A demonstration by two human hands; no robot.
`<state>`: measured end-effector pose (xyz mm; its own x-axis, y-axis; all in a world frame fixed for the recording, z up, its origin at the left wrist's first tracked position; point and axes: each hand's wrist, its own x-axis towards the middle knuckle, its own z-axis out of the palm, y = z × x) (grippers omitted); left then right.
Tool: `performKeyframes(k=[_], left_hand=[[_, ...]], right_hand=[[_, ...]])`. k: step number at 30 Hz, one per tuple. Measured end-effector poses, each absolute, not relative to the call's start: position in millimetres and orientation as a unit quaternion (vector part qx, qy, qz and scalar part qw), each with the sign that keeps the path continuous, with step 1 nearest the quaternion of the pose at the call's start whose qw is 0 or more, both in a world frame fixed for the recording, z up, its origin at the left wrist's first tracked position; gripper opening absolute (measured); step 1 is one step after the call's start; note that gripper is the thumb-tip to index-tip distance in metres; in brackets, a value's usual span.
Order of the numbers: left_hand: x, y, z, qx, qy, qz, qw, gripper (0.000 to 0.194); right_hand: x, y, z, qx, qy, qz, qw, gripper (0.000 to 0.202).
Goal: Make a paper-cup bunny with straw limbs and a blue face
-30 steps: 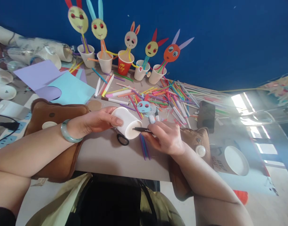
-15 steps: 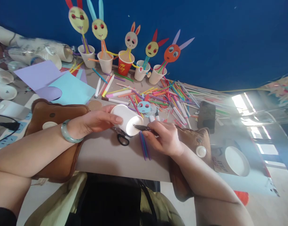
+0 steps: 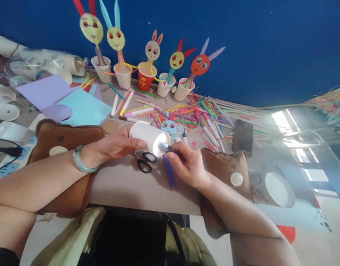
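My left hand (image 3: 120, 144) wraps round a white paper cup (image 3: 144, 136), tipped on its side with its mouth towards my right hand. Pinched in my right hand (image 3: 189, 162) is a slim dark-handled tool (image 3: 170, 148) with a silvery tip; its kind is unclear. The tip points into the cup's mouth, and I cannot tell whether it touches the wall. Just below the cup lie scissors (image 3: 145, 165) with black handles. Purple and blue pipe cleaners (image 3: 169, 173) rest beside them. A light blue paper face (image 3: 169, 126) lies behind the cup.
Several cup figures with paper rabbit heads (image 3: 201, 64) line the blue wall. Pens and coloured sticks (image 3: 186, 114) litter the table. Brown cushions (image 3: 63, 181) flank the work area. Purple paper (image 3: 44, 90) lies left; a phone-like dark slab (image 3: 242, 137) and a paper bucket (image 3: 279, 189) stand right.
The cup has turned slightly, and its mouth is now more brightly lit. The tool's tip has shifted a little within the mouth, showing silver. More of the scissors' handles is visible.
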<state>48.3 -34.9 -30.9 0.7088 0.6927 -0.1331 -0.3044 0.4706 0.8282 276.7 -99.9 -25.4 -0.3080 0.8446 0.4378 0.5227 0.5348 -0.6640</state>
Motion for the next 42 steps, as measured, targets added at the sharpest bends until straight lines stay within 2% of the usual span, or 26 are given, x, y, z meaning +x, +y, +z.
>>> performKeyframes(k=[23, 29, 35, 42], left_hand=[[50.2, -36.8, -36.1, 0.414, 0.220, 0.310, 0.827, 0.041], [49.2, -32.3, -35.7, 0.411, 0.227, 0.343, 0.814, 0.036], [48.4, -29.8, -34.6, 0.414, 0.211, 0.348, 0.814, 0.029], [49.0, -33.2, -30.6, 0.414, 0.229, 0.358, 0.805, 0.021]], right_hand=[[276.1, -101.5, -28.6, -0.451, -0.766, 0.229, 0.398, 0.028], [283.1, -102.4, -23.4, -0.356, -0.799, 0.281, 0.395, 0.039], [279.3, -101.1, -22.4, -0.457, -0.752, 0.241, 0.409, 0.035], [276.6, -103.0, -24.2, -0.462, -0.768, 0.239, 0.374, 0.031]])
